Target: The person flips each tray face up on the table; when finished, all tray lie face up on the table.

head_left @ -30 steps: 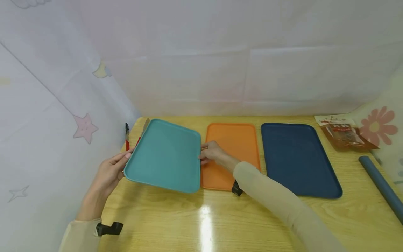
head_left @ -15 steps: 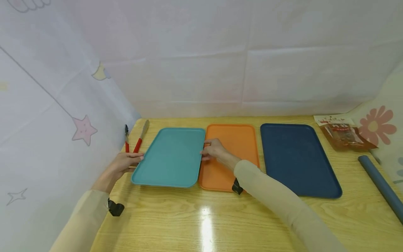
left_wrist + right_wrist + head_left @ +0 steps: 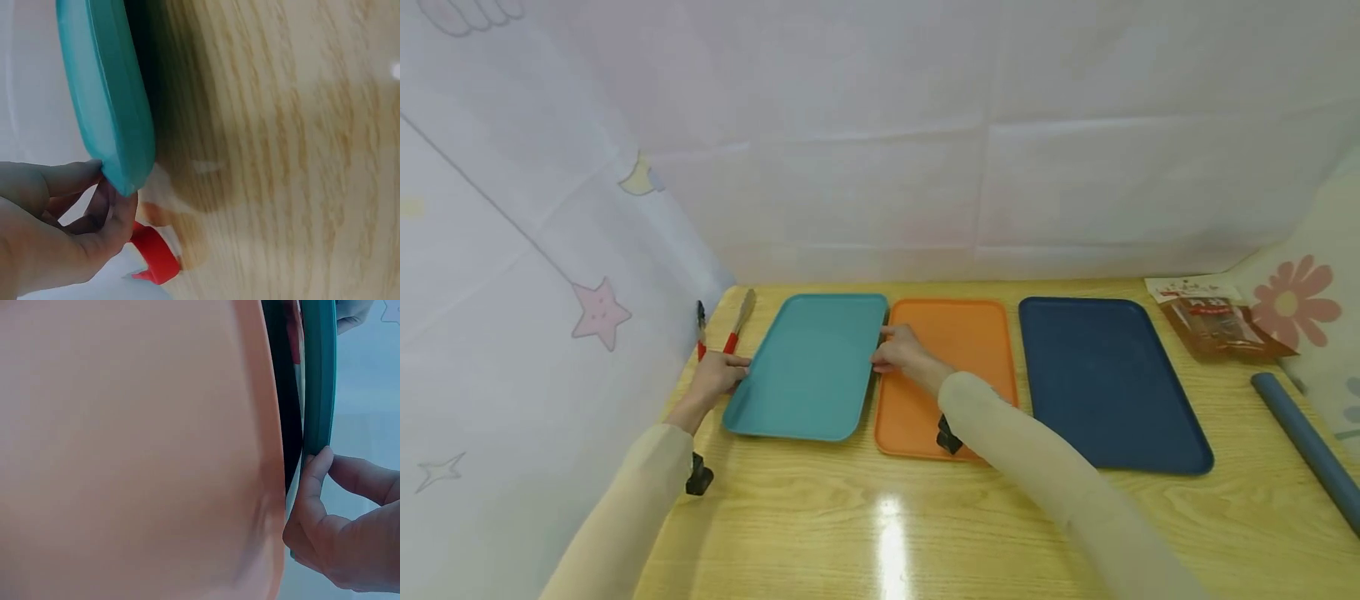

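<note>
A teal tray point(image 3: 812, 367) is held between both hands, just above the table at the left. My left hand point(image 3: 717, 375) pinches its left edge; in the left wrist view the thumb and fingers of that hand point(image 3: 69, 219) grip the rim point(image 3: 122, 125). My right hand point(image 3: 901, 348) pinches the opposite edge, thumb and fingers round the rim point(image 3: 319, 394) in the right wrist view. Under the right wrist lies an orange tray point(image 3: 947, 325). Red-handled tongs point(image 3: 731, 342) lie beside the left hand, partly hidden.
To the right a dark blue tray point(image 3: 1105, 375) lies on the wooden table point(image 3: 985, 533). A brown food packet point(image 3: 1217, 321) sits at the back right, with a grey-blue roll point(image 3: 1307, 446) in front of it. A patterned cloth wall point(image 3: 865, 150) closes off the back and left.
The teal tray has been levelled and lowered toward the table, beside the orange tray. My left hand has moved right and inward with it; the right hand has shifted only slightly.
</note>
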`<state>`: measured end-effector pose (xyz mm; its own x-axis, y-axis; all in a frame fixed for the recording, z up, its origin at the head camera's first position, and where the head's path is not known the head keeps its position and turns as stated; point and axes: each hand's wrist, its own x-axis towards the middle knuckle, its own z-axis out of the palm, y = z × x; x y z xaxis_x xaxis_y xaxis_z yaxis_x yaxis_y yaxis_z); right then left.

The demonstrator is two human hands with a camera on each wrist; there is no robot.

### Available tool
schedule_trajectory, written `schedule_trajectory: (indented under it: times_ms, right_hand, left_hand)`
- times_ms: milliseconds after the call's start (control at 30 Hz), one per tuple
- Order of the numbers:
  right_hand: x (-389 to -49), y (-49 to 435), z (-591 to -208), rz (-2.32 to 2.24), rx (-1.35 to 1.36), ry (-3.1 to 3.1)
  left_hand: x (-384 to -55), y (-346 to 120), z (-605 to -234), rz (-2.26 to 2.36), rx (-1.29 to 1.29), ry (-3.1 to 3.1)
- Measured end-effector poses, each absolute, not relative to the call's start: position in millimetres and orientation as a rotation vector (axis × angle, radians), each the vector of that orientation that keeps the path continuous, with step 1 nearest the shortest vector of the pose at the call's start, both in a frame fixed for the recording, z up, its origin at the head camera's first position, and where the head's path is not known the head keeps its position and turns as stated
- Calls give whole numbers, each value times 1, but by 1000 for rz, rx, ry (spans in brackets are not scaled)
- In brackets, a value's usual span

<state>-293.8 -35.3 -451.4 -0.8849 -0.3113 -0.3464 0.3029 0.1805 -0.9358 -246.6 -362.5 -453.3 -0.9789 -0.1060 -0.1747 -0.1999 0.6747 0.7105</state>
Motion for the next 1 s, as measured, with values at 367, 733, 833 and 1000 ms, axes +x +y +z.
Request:
schedule_trajectory:
  times_ms: [367,733,833,1000]
  right_hand:
    - [-296,-46,-456,-1724,-22,2102]
    - [-291,-52,-445,-1534,-101,2253]
    - [-291,-51,-441,-1489,-115,2269]
    - [-284,-48,-439,-1427,-190,2280]
  left_hand:
    - [-249,-355,-468,867,-168,3044]
    - [-250,-350,-466,657,-148,3157]
    - [-252,-348,-465,670,-161,3137]
    - [-246,-342,-468,657,-182,3160]
